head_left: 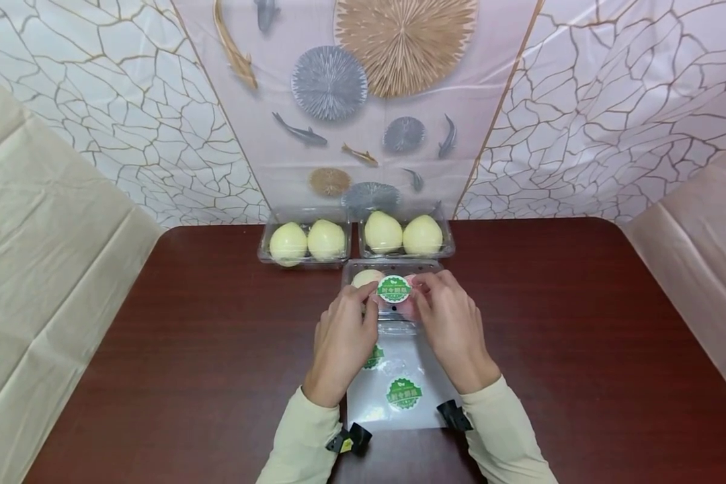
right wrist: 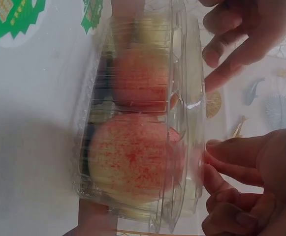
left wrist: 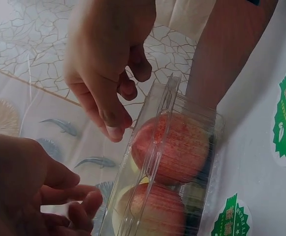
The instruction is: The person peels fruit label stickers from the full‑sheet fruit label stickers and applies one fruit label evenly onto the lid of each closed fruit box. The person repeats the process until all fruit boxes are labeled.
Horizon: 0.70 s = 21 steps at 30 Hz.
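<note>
Head view: left hand (head_left: pixel 347 333) and right hand (head_left: pixel 450 323) flank a round sticker (head_left: pixel 394 289) over the front box (head_left: pixel 397 327), pinching or not I cannot tell; placement seems nearly finished, further labels (head_left: pixel 404 394) remaining.

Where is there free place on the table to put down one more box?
Wide bare patches of the table lie outward of the left hand and of the right hand, reaching the side edges. The middle is crowded: back-left box and back-right box, front box at the hands, label sheet between the wrists.
</note>
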Each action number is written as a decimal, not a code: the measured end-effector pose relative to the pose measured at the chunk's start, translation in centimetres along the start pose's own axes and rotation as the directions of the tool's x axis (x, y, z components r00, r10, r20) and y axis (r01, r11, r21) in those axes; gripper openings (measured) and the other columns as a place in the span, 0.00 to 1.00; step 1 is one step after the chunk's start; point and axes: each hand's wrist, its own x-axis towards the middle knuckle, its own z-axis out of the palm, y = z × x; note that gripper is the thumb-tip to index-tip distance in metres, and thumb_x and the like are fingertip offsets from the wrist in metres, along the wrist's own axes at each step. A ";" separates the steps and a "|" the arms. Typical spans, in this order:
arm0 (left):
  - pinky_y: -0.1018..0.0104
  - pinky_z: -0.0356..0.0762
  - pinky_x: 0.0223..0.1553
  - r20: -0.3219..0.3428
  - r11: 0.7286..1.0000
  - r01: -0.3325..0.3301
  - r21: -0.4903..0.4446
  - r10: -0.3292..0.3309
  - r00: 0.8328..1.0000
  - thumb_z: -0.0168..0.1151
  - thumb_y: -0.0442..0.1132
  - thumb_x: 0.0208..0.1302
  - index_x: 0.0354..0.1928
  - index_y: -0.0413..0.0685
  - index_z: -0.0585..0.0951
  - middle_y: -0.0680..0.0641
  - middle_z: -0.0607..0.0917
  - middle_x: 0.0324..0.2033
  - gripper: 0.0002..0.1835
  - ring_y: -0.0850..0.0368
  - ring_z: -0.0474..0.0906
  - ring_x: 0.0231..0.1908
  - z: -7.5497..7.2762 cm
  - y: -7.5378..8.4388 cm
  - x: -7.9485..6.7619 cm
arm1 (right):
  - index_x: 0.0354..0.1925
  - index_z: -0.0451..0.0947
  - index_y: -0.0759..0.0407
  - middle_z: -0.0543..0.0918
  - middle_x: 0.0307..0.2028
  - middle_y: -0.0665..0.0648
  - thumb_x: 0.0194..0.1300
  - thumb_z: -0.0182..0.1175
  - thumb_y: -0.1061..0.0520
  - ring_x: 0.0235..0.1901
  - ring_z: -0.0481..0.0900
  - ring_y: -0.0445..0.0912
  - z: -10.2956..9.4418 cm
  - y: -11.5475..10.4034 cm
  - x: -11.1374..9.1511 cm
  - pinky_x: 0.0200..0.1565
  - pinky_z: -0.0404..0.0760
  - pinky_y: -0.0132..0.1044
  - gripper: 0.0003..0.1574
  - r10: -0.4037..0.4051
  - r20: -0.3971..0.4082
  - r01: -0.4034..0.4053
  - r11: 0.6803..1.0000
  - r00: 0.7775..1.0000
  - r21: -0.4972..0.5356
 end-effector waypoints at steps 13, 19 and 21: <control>0.53 0.69 0.43 0.001 0.922 -0.272 0.275 0.283 0.959 0.66 0.40 0.74 0.55 0.49 0.91 0.49 0.88 0.57 0.12 0.48 0.77 0.46 1.0 -0.5 -0.1 | 0.50 0.90 0.62 0.82 0.39 0.60 0.70 0.68 0.64 0.34 0.84 0.53 -0.1 -0.3 -0.3 0.29 0.84 0.49 0.12 -0.113 0.123 0.123 0.989 0.986 -0.083; 0.54 0.69 0.42 0.026 0.895 -0.292 0.338 0.301 0.953 0.68 0.42 0.72 0.55 0.49 0.90 0.48 0.88 0.58 0.14 0.47 0.77 0.45 1.0 -0.5 -0.2 | 0.48 0.91 0.61 0.83 0.44 0.59 0.69 0.68 0.65 0.43 0.80 0.54 -0.3 -0.4 -0.3 0.30 0.85 0.49 0.11 -0.162 0.105 0.172 0.980 0.981 -0.104; 0.54 0.69 0.42 0.032 0.889 -0.298 0.347 0.307 0.951 0.68 0.42 0.72 0.56 0.48 0.90 0.48 0.88 0.58 0.15 0.47 0.77 0.45 1.1 -0.5 -0.2 | 0.49 0.91 0.61 0.84 0.50 0.58 0.69 0.68 0.65 0.47 0.77 0.54 -0.4 -0.4 -0.3 0.30 0.85 0.49 0.12 -0.197 0.100 0.208 0.971 0.975 -0.118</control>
